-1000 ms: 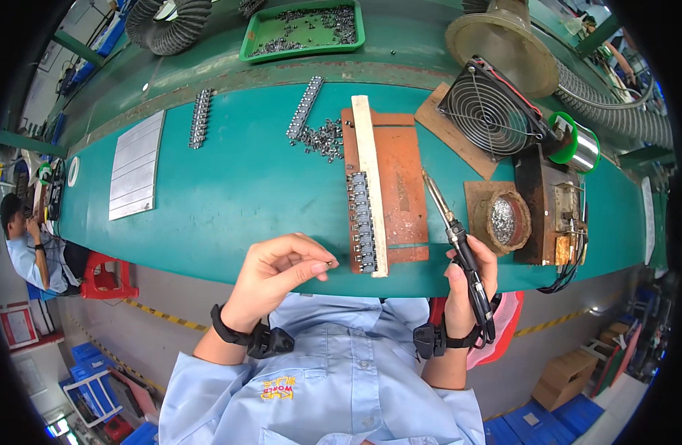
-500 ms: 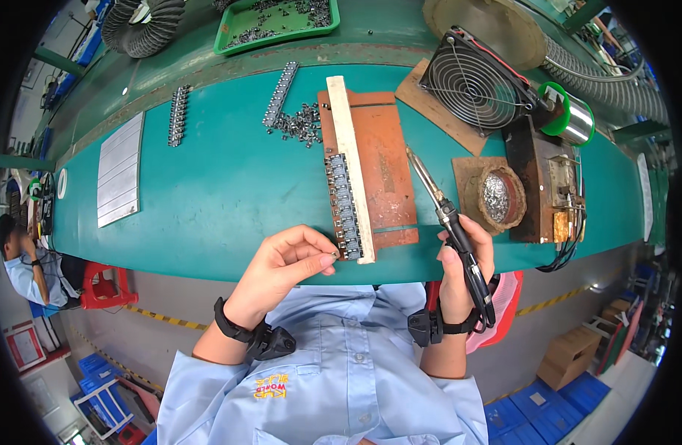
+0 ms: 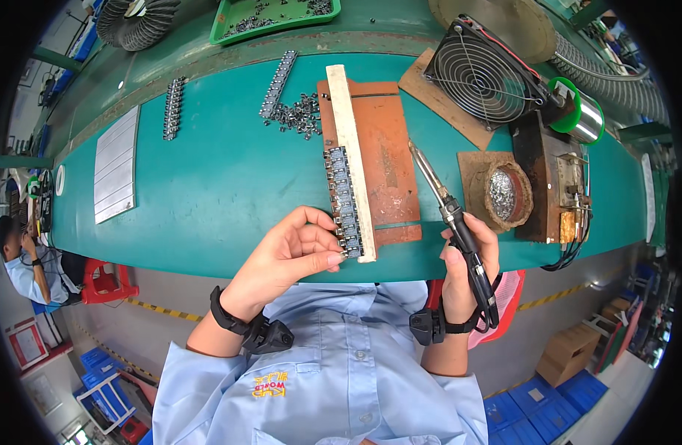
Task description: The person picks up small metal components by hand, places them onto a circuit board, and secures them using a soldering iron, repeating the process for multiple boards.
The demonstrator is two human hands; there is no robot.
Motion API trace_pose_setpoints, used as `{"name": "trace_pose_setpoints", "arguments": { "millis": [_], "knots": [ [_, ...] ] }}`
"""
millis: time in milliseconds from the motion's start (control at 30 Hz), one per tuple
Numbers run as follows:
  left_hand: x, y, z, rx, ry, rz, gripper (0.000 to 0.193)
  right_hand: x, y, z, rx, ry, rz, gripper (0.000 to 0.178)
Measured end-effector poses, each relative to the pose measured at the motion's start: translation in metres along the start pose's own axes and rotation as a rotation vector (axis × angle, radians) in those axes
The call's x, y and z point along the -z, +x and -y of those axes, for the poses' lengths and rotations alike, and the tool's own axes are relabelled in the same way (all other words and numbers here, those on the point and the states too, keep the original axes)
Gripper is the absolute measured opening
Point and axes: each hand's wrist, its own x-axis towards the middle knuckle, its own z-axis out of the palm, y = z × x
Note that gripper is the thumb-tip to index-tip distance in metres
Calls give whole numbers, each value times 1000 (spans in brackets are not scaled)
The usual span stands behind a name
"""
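Observation:
A row of small circuit boards with blue-grey parts (image 3: 342,196) lies along a pale straight bar (image 3: 347,122) on a reddish-brown board (image 3: 389,178). At the near end of the row, my left hand (image 3: 285,252) pinches a small metal component between thumb and index finger, against the edge of the last circuit board. The component is mostly covered by the fingertips. My right hand (image 3: 461,271) grips a soldering iron (image 3: 460,222) by its black handle. Its tip points up and away, over the right edge of the brown board, apart from the circuit boards.
Loose small components (image 3: 300,116) lie heaped beside another board strip (image 3: 279,83). Farther left are a third strip (image 3: 174,109) and a grey metal plate (image 3: 117,165). On the right stand a fan (image 3: 483,72), a solder spool (image 3: 584,119) and a round pot (image 3: 508,194). A green tray (image 3: 274,18) sits behind.
My left hand has brought the small component slightly right, up to the near end of the board row. The soldering iron stays nearly still in my right hand. The whole view has shifted slightly.

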Motion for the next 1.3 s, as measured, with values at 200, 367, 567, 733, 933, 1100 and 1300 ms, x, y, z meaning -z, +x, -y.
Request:
{"name": "trace_pose_setpoints", "arguments": {
  "millis": [200,367,567,733,933,1100,1300],
  "knots": [
    [2,2,1,-6,-30,27,30,-5,1,-3,57,-80,-48,47],
    [6,5,-1,12,-21,60,30,-4,1,-4,56,-80,-49,48],
    [11,10,-2,22,-22,121,32,-3,0,-4,62,-83,-24,48],
    [10,10,-7,50,2,119,32,-19,-4,3,128,-68,83,40],
    [12,11,-4,34,-1,131,31,-54,1,-2,505,-350,370,36],
    [11,12,-5,47,16,128,29,-58,-2,-7,453,-315,335,36],
    [12,14,-7,57,39,132,28,-59,-1,-8,443,-296,344,35]
  ]
}}
